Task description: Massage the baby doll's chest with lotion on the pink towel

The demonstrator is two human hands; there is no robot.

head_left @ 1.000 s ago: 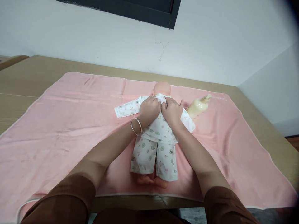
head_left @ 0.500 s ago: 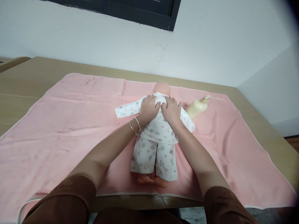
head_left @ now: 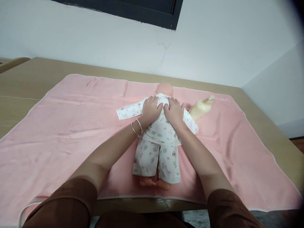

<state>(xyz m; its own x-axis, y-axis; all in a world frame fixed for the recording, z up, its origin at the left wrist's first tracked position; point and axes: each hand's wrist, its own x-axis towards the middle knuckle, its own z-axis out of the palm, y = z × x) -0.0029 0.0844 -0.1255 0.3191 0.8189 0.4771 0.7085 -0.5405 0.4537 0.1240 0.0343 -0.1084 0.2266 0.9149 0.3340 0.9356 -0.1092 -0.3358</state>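
Observation:
A baby doll (head_left: 160,133) in a white patterned top and trousers lies on a pink blanket (head_left: 78,117), its bare head away from me and its feet towards me. My left hand (head_left: 151,110) rests flat on the left side of its upper body, fingers stretched out, a bangle pair on the wrist. On the right side of the upper body lies my right hand (head_left: 174,110), also flat with fingers extended. The two thumbs point towards each other, slightly apart. The doll's left-side sleeve (head_left: 129,110) sticks out sideways.
A pale yellow bottle (head_left: 201,107) lies on the blanket to the right of the doll. Beneath the blanket is a wooden table (head_left: 54,68), its far edge against a white wall (head_left: 114,44). A dark frame (head_left: 147,12) is on the wall.

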